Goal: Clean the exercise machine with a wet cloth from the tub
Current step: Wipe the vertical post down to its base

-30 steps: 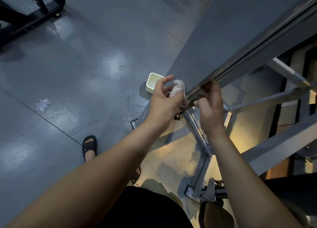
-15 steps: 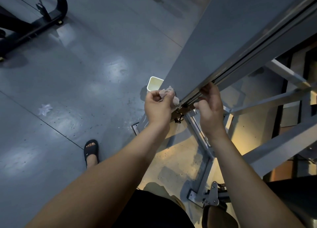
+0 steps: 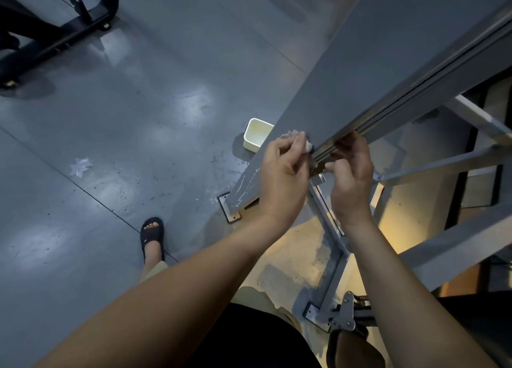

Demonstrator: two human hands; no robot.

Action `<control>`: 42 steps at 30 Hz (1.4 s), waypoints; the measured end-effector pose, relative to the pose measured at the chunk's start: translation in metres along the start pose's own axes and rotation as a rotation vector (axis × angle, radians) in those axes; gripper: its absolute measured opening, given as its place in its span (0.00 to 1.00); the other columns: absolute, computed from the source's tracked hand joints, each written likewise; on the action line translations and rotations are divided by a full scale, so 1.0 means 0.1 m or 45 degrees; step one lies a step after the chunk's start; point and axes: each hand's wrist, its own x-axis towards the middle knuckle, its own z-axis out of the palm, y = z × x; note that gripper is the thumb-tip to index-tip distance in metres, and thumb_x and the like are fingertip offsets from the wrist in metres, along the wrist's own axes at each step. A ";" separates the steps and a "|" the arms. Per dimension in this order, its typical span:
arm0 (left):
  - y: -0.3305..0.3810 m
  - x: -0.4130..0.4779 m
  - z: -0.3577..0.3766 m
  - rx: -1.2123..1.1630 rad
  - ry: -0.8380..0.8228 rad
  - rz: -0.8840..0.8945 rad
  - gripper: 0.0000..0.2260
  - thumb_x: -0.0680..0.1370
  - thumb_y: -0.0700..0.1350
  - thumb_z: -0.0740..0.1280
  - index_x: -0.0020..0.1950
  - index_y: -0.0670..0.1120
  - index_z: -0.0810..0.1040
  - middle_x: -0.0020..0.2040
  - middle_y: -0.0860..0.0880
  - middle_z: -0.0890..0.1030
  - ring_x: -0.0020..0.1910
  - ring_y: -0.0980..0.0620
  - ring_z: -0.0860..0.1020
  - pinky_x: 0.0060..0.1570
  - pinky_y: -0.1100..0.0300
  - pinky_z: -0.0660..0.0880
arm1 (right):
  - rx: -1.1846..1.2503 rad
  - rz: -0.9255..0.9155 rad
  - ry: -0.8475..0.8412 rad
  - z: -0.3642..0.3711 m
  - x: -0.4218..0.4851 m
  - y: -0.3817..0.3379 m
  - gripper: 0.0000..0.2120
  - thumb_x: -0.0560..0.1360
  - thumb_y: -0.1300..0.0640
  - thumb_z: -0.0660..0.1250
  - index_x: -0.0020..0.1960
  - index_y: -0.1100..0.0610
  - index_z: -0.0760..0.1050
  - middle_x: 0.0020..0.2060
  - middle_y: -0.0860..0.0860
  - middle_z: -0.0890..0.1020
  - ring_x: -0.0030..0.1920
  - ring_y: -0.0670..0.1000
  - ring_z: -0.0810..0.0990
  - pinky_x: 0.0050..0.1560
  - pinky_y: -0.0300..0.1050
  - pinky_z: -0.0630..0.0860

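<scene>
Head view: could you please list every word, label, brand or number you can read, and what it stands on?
No text can be read.
The black sandal bears a small white mark, too small to make out.
The exercise machine and the tub show no lettering.

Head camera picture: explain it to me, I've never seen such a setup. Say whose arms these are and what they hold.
The camera sits on a person's head, looking down, so both bare arms are the wearer's own. The left hand holds a crumpled white cloth against the sloping grey beam of the exercise machine. The right hand has its fingers at the beam's metal rail; whether they grip it is unclear. A small white tub stands on the grey floor, partly behind the beam. The black sandal is on the wearer's foot.
</scene>
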 end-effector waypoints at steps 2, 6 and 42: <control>-0.22 0.09 0.02 0.002 -0.004 -0.084 0.11 0.81 0.34 0.68 0.61 0.39 0.84 0.56 0.48 0.78 0.61 0.67 0.75 0.67 0.71 0.68 | 0.021 0.005 0.022 0.04 -0.01 -0.01 0.25 0.70 0.64 0.61 0.65 0.53 0.75 0.59 0.62 0.78 0.59 0.62 0.78 0.58 0.56 0.77; -0.58 0.27 -0.03 0.079 -0.070 -0.432 0.09 0.82 0.43 0.67 0.57 0.48 0.87 0.50 0.51 0.82 0.54 0.52 0.82 0.59 0.57 0.77 | 0.070 -0.034 0.054 0.12 -0.02 -0.06 0.24 0.70 0.70 0.59 0.64 0.57 0.74 0.56 0.61 0.78 0.55 0.57 0.78 0.56 0.49 0.75; -0.71 0.27 -0.04 -0.022 -0.150 -0.796 0.08 0.82 0.47 0.67 0.47 0.43 0.78 0.39 0.49 0.83 0.37 0.58 0.82 0.43 0.53 0.81 | -0.282 0.244 0.017 0.20 -0.09 -0.01 0.18 0.76 0.49 0.71 0.64 0.41 0.73 0.61 0.52 0.80 0.61 0.47 0.80 0.61 0.43 0.77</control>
